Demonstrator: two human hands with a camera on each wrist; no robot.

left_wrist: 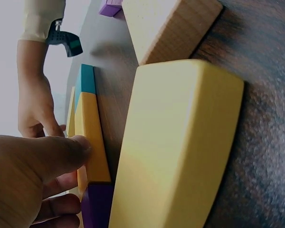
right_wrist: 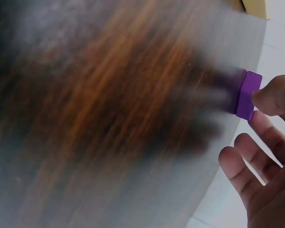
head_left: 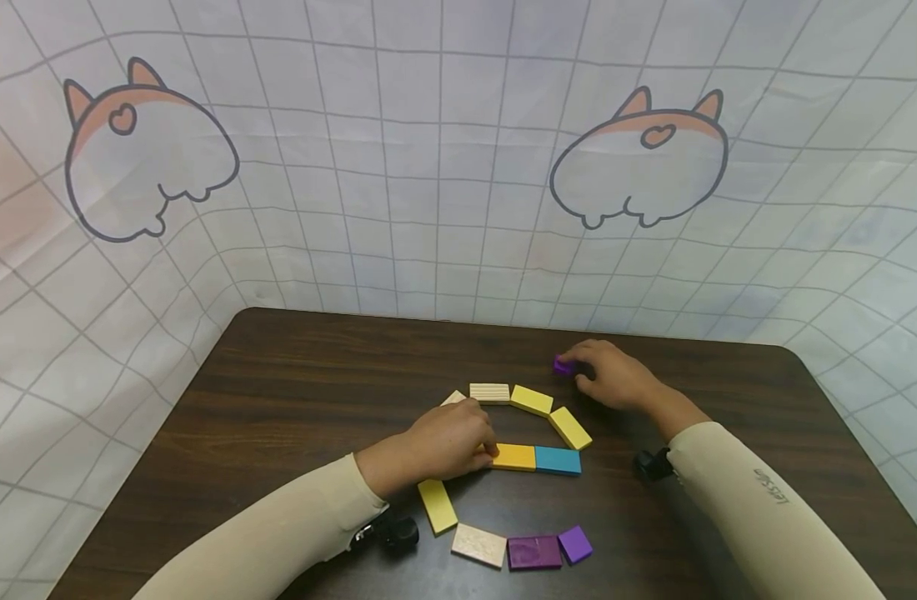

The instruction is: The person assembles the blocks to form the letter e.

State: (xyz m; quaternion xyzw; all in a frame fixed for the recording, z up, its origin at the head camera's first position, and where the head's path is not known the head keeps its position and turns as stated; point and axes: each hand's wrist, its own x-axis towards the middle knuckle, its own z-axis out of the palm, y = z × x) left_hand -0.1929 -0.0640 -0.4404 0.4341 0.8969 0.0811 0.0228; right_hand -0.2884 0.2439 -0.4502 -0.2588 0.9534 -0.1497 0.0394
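My left hand [head_left: 453,440] is over the middle of a ring of blocks. It pinches an orange block [left_wrist: 93,137], with the thumb on the near side and fingers behind. That block stands in a row between a blue block [head_left: 558,461] and a dark purple one [left_wrist: 98,204], which the hand hides in the head view. At the back right, my right hand [head_left: 610,377] pinches a small purple block [right_wrist: 248,95] between thumb and index finger, close over the table. Its other fingers are spread loosely.
Yellow blocks [head_left: 532,400] and a ridged pale block [head_left: 490,393] curve around the back. A yellow block [head_left: 438,506], a plain wooden block [head_left: 478,545], a dark purple block [head_left: 534,552] and a violet block [head_left: 575,544] curve along the front. A patterned cloth [head_left: 413,167] hangs behind the dark table [head_left: 278,417].
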